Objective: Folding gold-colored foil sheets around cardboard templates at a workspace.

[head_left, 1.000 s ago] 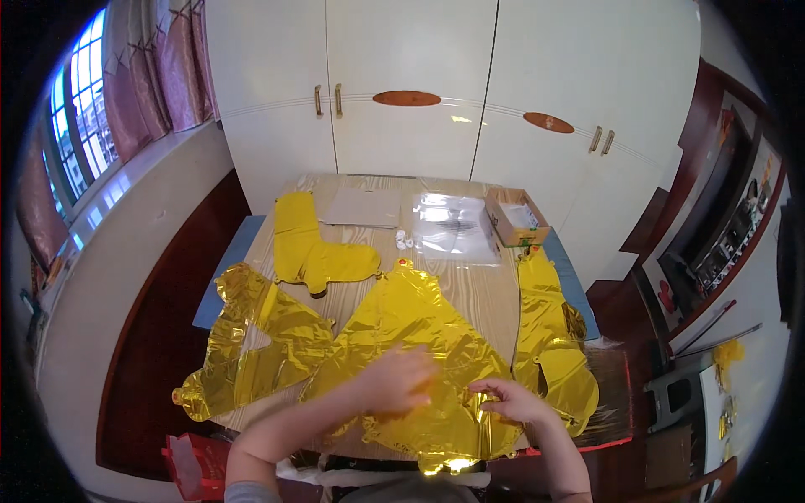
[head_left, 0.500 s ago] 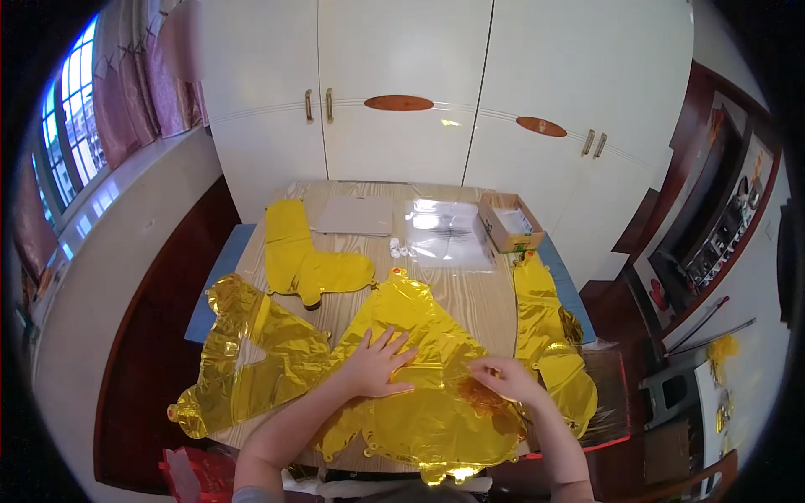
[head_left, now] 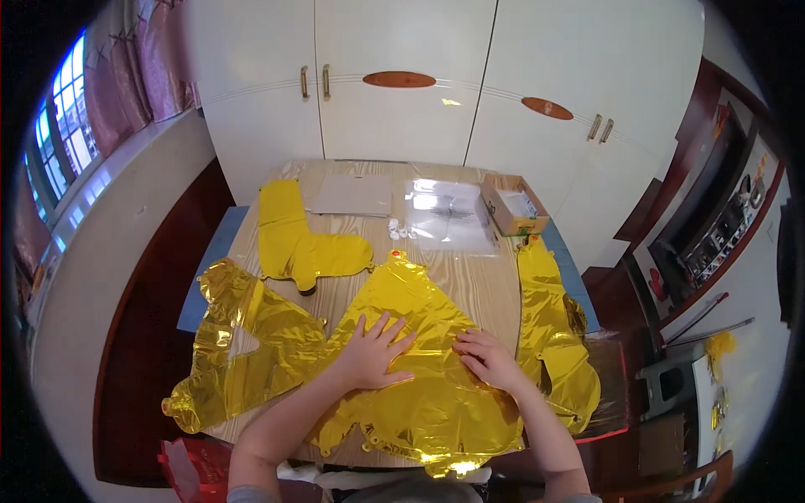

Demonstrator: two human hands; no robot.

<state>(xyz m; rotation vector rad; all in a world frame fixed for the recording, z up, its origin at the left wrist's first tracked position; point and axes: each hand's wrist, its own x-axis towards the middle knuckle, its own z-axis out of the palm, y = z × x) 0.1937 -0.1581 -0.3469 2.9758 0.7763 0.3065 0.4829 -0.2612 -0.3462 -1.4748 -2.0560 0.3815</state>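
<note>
A large flat gold foil balloon (head_left: 453, 411) lies across the front of the wooden table. On its left part my left hand (head_left: 375, 354) rests flat, fingers spread. My right hand (head_left: 489, 359) lies palm down on its right part, fingers stretched toward the left hand. Neither hand holds anything. Another gold foil balloon (head_left: 277, 335), with a gap through its middle, lies at the left beside my forearm. Further back sits an L-shaped gold foil balloon (head_left: 293, 243). Along the table's right edge is a crumpled gold foil balloon (head_left: 549, 327).
At the back of the wooden table (head_left: 335, 293) lie a grey-beige flat sheet (head_left: 352, 195) and a clear plastic packet (head_left: 449, 218). Small white pieces (head_left: 396, 229) sit between them. A cardboard box (head_left: 513, 205) stands back right. White cabinets (head_left: 402, 42) rise behind; a red bag (head_left: 193, 469) is low left.
My right hand has come down flat onto the foil and shifted slightly left; before, it was raised with its fingers drawn together. My left hand stays spread in about the same place.
</note>
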